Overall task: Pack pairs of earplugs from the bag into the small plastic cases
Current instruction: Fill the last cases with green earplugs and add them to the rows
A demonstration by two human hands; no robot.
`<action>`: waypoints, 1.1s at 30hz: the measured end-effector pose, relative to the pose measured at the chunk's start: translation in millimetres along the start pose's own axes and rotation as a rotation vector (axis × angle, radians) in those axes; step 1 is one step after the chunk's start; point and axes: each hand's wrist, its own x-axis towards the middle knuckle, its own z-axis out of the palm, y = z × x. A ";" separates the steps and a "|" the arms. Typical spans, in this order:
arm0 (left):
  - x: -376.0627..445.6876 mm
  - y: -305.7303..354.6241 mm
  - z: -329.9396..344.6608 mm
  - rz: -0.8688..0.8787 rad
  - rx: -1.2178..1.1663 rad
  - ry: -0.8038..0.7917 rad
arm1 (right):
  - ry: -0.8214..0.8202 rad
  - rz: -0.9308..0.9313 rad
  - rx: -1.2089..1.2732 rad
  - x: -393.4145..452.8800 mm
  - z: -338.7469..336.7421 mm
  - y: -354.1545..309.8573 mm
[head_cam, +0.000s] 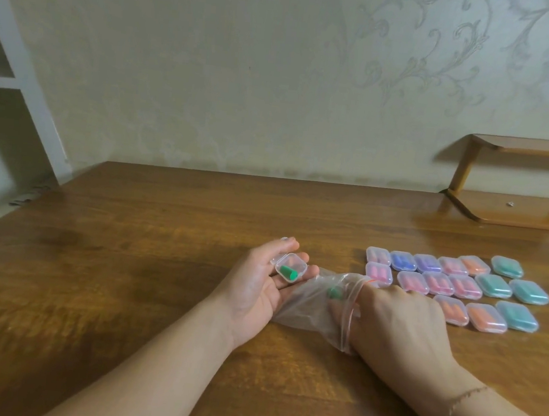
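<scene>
My left hand (259,282) lies palm up on the table and holds a small clear plastic case (291,267) on its fingers. The case's lid is open and one green earplug (287,272) lies inside. A clear zip bag (314,307) lies between my hands. My right hand (403,321) reaches into the bag's mouth, its fingers hidden inside the plastic. Another green earplug (335,293) shows through the bag near those fingers; whether they hold it is unclear.
Several closed cases (460,286) with pink, blue, purple, orange and green earplugs stand in rows to the right on the wooden table (127,260). A small wooden shelf (517,211) stands at the back right. A white shelf unit (16,89) is at the left.
</scene>
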 end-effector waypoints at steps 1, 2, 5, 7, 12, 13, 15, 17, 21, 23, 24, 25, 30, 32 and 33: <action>-0.4 -0.1 0.2 -0.001 0.002 0.004 | -0.007 0.006 0.007 -0.5 -1.6 0.4; -0.2 -0.2 -0.1 -0.002 -0.002 0.008 | -0.022 0.010 0.012 0.1 -1.3 0.5; 1.6 0.0 -0.1 -0.009 -0.013 0.023 | -0.020 0.013 0.029 -0.5 -6.4 0.0; 2.1 -0.2 -0.9 -0.011 0.001 0.032 | 0.015 0.002 0.124 -5.5 -14.2 4.7; 0.2 0.8 -0.5 0.061 -0.020 0.027 | 0.045 -0.026 0.689 -18.4 -36.7 34.9; -1.3 3.1 0.3 0.093 -0.038 0.041 | 0.095 -0.033 0.805 -17.0 -38.3 41.0; -6.7 10.5 3.2 0.162 -0.072 0.067 | 0.208 -0.052 0.907 -14.1 -39.6 47.4; -16.5 16.8 8.3 0.222 -0.098 0.066 | 0.328 -0.088 0.931 -13.0 -36.7 45.6; -39.3 8.1 21.4 0.136 -0.083 -0.062 | 0.508 -0.181 0.825 -16.0 -31.0 33.4; -44.5 -1.8 25.7 0.066 -0.029 -0.116 | 0.520 -0.237 0.771 -16.6 -28.6 27.3; -45.0 -5.6 26.7 0.056 -0.007 -0.130 | 0.511 -0.259 0.761 -16.5 -26.6 25.0; -45.1 -8.5 28.1 0.056 0.004 -0.143 | 0.504 -0.268 0.756 -16.6 -24.3 23.4; -46.6 -12.6 31.2 0.083 0.025 -0.225 | 0.418 -0.294 0.582 -17.2 -18.1 14.1; -48.1 -11.7 31.0 0.073 0.048 -0.247 | 0.337 -0.309 0.520 -18.2 -16.2 11.7; -48.7 -11.3 30.8 0.066 0.050 -0.248 | 0.321 -0.314 0.512 -18.6 -15.7 11.4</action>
